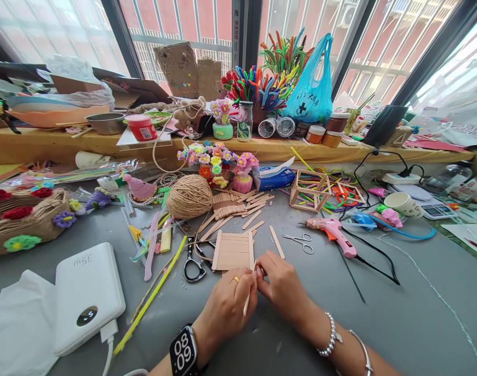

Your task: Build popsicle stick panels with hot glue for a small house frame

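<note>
Near the front middle of the table, my left hand [228,297] is closed round a wooden craft stick [246,305], whose lower end pokes out below the fingers. My right hand [283,284] meets it fingertip to fingertip, pinching at the stick's upper end; the exact contact is partly hidden. Just beyond the hands lies a flat square panel of craft sticks [234,250], with crosspieces along its two sides. Loose craft sticks [277,242] are scattered behind and to the right. Small scissors [301,241] rest right of the panel, and black-handled scissors [194,265] lie at its left.
A pink glue gun [332,232] with a black cord lies to the right. Behind are a twine ball [189,196] and a stick frame [309,191]. A white power bank [90,297] sits at left. Craft supplies crowd the yellow ledge [176,151] under the window.
</note>
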`<state>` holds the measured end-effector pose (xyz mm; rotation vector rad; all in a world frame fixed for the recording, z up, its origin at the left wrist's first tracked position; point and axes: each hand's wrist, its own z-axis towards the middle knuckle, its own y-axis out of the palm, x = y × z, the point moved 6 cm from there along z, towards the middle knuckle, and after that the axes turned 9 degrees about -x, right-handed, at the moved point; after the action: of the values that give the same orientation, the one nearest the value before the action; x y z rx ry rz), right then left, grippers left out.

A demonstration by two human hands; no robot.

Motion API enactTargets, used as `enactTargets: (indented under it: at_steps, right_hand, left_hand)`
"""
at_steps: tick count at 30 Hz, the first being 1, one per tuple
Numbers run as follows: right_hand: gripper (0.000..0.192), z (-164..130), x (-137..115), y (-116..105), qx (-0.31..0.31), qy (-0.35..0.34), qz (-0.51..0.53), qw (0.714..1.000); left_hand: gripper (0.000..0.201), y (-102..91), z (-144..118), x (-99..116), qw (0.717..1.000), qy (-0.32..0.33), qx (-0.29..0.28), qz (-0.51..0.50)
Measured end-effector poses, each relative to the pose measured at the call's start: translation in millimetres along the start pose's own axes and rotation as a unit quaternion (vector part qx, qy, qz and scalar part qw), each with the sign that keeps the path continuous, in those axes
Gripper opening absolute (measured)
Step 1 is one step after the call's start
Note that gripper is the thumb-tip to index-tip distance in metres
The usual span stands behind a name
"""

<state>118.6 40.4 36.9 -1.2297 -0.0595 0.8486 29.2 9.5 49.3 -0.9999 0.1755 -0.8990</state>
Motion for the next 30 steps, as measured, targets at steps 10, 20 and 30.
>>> enactTargets:
  at_steps: [10,20,30]
  right_hand:
    - [0.011,7,6,5,-0.106,-0.037,0.008,0.994]
    - [0.015,3,12,20,-0.162,-0.032,-0.03,0.986]
    - [0.015,0,4,28,-0.137,-0.038,-0.128,0.982]
  left_hand:
    - [0.015,1.4,-1,-10,0.999,-0.034,-0.004,-0.025]
    - [0.016,8.0,1,-4,0.997,-0.005,-0.039,0.062]
    - [0.019,16.2,-2,-6,0.995,-0.011,-0.059,0.075]
